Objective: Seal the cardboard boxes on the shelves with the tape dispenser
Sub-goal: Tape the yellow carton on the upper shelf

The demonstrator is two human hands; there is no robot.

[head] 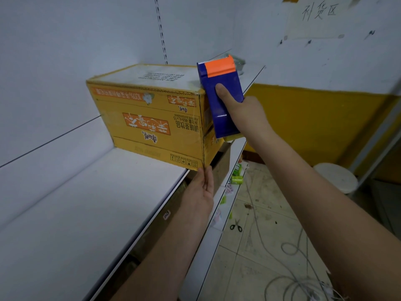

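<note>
Right hand (pixel 243 109): wrapped round the blue plastic tape dispenser with an orange top plate (pixel 221 94), thumb flat along its broad blue face, other fingers hidden behind the body. Dispenser held upright against the near right end of the box, serrated edge at the top, level with the box's upper corner. A yellow part shows under the lower end of the dispenser; cannot tell what it is.

Left hand (pixel 202 187): fingers straight and close together, tips touching the bottom front corner of the box where it meets the shelf edge. It grips nothing.

Yellow printed cardboard box (pixel 152 118): sits on the white metal shelf (pixel 86 213), its right end at the shelf's front edge and slightly overhanging it. The print on its long side is upside down. Top face pale, with a small block of text. A flap on the right end stands slightly out below the dispenser.

Under the shelf: a plain brown cardboard box (pixel 221 168) on the lower tier, partly hidden by the left forearm.

Floor: dirty tiles, black-handled scissors (pixel 236 225), small green packets (pixel 236 178) near the lower shelf, loose grey cable loops (pixel 290 248). A white round stool (pixel 336 178) stands by the yellow-and-white wall (pixel 314 118)
</note>
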